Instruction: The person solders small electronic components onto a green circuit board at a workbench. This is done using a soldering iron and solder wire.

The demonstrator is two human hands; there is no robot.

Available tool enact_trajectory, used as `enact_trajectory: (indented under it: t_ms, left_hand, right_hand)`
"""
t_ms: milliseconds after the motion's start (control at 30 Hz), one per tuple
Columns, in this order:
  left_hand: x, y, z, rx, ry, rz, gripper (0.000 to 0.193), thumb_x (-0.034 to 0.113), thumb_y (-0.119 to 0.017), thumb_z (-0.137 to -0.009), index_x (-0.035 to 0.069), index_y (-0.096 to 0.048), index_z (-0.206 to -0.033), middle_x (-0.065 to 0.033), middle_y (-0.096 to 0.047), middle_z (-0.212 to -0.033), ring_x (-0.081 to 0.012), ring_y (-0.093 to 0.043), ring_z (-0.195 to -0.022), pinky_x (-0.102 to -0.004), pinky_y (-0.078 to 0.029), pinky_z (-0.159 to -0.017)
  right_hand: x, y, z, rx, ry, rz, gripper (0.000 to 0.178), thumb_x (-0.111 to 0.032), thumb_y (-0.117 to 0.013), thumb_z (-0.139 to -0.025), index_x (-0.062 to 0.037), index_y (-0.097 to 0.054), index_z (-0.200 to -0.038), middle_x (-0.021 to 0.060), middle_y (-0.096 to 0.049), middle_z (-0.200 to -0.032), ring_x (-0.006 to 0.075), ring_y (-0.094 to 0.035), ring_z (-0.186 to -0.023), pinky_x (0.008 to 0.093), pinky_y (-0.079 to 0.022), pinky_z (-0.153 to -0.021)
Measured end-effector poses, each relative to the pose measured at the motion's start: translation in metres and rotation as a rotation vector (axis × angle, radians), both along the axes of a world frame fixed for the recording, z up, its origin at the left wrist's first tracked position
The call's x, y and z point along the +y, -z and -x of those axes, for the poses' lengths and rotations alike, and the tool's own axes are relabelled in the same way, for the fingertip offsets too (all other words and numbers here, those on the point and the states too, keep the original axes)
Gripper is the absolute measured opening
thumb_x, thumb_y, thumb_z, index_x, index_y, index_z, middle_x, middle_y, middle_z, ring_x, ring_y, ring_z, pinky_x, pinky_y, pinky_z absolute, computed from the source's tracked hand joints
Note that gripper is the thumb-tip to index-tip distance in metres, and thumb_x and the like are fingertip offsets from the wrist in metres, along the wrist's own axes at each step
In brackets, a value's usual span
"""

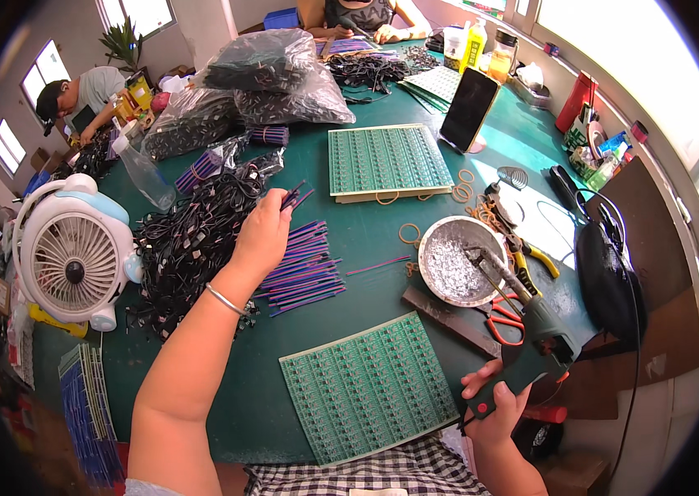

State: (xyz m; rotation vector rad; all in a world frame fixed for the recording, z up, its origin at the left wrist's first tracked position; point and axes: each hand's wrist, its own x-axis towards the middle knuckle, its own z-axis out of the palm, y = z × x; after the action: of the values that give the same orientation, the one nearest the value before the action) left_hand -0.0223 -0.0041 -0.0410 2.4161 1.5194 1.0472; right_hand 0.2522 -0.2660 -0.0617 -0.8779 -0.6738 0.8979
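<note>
Head view: your left fingers (pixel 273 203) pinch a few purple wires (pixel 301 196) near the loose pile (pixel 306 273); your right fingers (pixel 477 380) wrap the soldering gun (pixel 544 325) by the green circuit board (pixel 370 393); wire-picking seems in hand, and the next move likely calls for separating strands

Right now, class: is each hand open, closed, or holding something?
Left hand: closed, holding wires.
Right hand: closed, holding a soldering gun.

Desk (pixel 242 397), clock centred on near board (pixel 370 388): stack (pixel 389 157) 12 o'clock, bowl (pixel 449 293) 1, wires (pixel 304 269) 11, fan (pixel 75 256) 10. From stack: phone (pixel 469 109) 2 o'clock, bags (pixel 300 95) 10.
</note>
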Motion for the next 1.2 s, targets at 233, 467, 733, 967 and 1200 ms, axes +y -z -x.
enact_trajectory:
  t_ms: [233, 467, 733, 967, 1200]
  left_hand:
    - [-0.01, 0.003, -0.003, -0.936, 0.127, 0.194, 0.023, 0.009, -0.044, -0.094, 0.005, -0.046, -0.116, -0.0007, -0.052, -0.092, -0.0103, -0.051, -0.086, -0.0253, -0.042, -0.081]
    - [-0.025, 0.005, 0.005, -1.174, 0.278, 0.321, 0.034, 0.004, -0.051, -0.09, 0.004, -0.043, -0.123, -0.0014, -0.053, -0.091, -0.0108, -0.052, -0.086, -0.0249, -0.043, -0.083]
    - [-0.011, 0.014, -0.005, -1.0, 0.068, 0.349, 0.02, 0.02, -0.053, -0.092, 0.005, -0.058, -0.104, 0.0014, -0.055, -0.083, -0.0073, -0.049, -0.075, -0.0216, -0.041, -0.07]
    - [-0.057, -0.041, -0.066, 0.025, 0.52, 0.238, 0.018, 0.01, -0.068, -0.076, 0.005, -0.063, -0.093, -0.0082, -0.066, -0.084, -0.017, -0.064, -0.074, -0.0268, -0.05, -0.066]
    - [-0.079, -0.013, -0.101, 0.24, 0.498, 0.292, 0.032, 0.021, -0.07, -0.073, 0.012, -0.061, -0.102, -0.0105, -0.065, -0.086, -0.0289, -0.062, -0.078, -0.0372, -0.049, -0.066]
  right_hand:
    - [-0.002, 0.002, -0.001, 0.02, 0.022, -0.008, 0.046, -0.016, -0.052, -0.081, -0.0034, -0.034, -0.121, 0.0133, -0.05, -0.087, 0.0179, -0.054, -0.056, 0.0364, -0.049, -0.066]
    - [-0.005, 0.003, 0.004, 0.084, 0.045, -0.016, 0.045, -0.013, -0.056, -0.078, -0.0031, -0.034, -0.116, 0.015, -0.052, -0.082, 0.0211, -0.056, -0.054, 0.0404, -0.05, -0.066]
    - [-0.002, 0.0, 0.003, 0.093, 0.048, -0.022, 0.046, -0.012, -0.055, -0.079, -0.0042, -0.032, -0.118, 0.0149, -0.052, -0.085, 0.0212, -0.056, -0.058, 0.041, -0.049, -0.07]
    - [0.0, 0.002, 0.003, 0.069, 0.133, -0.027, 0.041, -0.013, -0.054, -0.081, -0.0063, -0.033, -0.114, 0.0147, -0.052, -0.085, 0.0217, -0.057, -0.061, 0.0424, -0.048, -0.073]
    - [-0.003, 0.0, 0.005, 0.087, 0.155, -0.104, 0.033, -0.012, -0.054, -0.08, -0.003, -0.037, -0.107, 0.0149, -0.052, -0.084, 0.0222, -0.057, -0.06, 0.0431, -0.048, -0.071]
